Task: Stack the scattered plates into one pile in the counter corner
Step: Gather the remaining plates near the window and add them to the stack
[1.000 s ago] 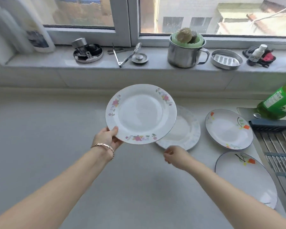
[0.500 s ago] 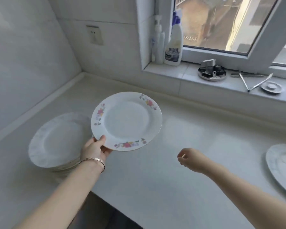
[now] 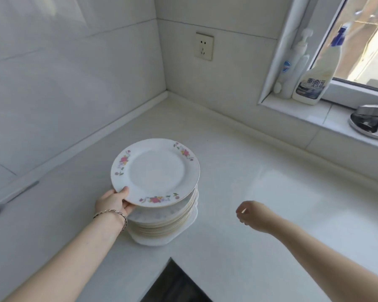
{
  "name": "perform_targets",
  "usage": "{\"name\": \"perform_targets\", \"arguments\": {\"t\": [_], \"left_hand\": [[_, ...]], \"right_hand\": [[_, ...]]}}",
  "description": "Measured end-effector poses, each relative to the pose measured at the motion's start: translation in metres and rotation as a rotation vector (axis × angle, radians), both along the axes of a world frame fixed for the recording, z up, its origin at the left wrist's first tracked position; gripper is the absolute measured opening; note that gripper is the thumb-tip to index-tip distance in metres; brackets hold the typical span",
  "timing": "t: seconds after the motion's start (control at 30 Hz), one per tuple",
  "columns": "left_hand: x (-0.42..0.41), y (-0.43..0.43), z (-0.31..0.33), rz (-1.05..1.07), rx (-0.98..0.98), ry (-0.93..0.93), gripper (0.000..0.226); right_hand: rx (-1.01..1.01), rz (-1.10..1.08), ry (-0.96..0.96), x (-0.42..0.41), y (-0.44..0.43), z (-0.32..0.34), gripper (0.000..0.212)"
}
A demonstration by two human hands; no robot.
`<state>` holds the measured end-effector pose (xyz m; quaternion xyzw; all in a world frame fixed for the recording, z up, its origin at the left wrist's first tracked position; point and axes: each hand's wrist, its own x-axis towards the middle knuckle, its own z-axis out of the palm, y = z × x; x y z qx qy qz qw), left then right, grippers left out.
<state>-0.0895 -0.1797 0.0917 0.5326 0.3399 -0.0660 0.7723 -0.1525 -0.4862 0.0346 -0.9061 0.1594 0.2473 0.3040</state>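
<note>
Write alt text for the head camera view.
A left hand holds a floral-rimmed plate over a stack of plates on a white counter near the tiled corner. The right hand hovers empty beside it.

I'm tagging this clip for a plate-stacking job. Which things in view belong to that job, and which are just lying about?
Part of the job:
- floral plate, gripped at its edge by the left hand
- plate pile under it
- counter

Just lying about:
- right hand, holding nothing
- spray bottle and pump bottle on the windowsill
- metal dish
- wall socket
</note>
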Motion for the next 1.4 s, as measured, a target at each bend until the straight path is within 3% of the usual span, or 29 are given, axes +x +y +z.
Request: {"name": "perform_targets", "arguments": {"t": [0.17, 0.27, 0.37, 0.5, 0.63, 0.7, 0.8, 0.97, 1.13, 1.3, 1.4], "left_hand": [[0.006, 0.006, -0.013, 0.011, 0.009, 0.066, 0.02], [0.009, 0.008, -0.012, -0.05, 0.146, 0.086, 0.022], [0.01, 0.018, -0.008, -0.294, 0.365, 0.173, 0.01], [0.016, 0.035, -0.007, -0.628, 0.739, 0.255, 0.029], [0.015, 0.039, -0.001, -0.797, 0.937, 0.354, 0.036], [0.017, 0.044, -0.001, -0.898, 1.15, 0.38, 0.04], [0.023, 0.046, -0.002, -0.865, 1.457, 0.263, 0.047], [0.038, 0.037, -0.031, -0.523, 0.949, 0.001, 0.059], [0.031, 0.028, -0.043, -0.318, 0.757, -0.101, 0.042], [0.034, 0.03, -0.044, -0.35, 0.812, -0.09, 0.042], [0.034, 0.027, -0.039, -0.502, 1.119, -0.019, 0.053]], "right_hand": [[-0.019, 0.02, 0.013, 0.012, 0.005, 0.0, 0.01], [-0.038, 0.036, 0.025, 0.015, 0.005, -0.002, 0.01], [-0.057, 0.058, 0.04, 0.017, 0.007, -0.005, 0.011], [-0.069, 0.068, 0.048, 0.021, 0.012, -0.008, 0.01], [-0.065, 0.091, 0.06, 0.022, 0.016, -0.012, 0.009], [-0.063, 0.098, 0.066, 0.022, 0.017, -0.014, 0.009], [-0.07, 0.097, 0.071, 0.021, 0.019, -0.018, 0.008], [-0.09, 0.115, 0.087, 0.017, 0.024, -0.022, 0.015], [-0.098, 0.111, 0.092, 0.014, 0.027, -0.026, 0.01], [-0.102, 0.111, 0.092, 0.014, 0.031, -0.029, 0.007], [-0.104, 0.112, 0.094, 0.012, 0.033, -0.03, 0.006]]}}
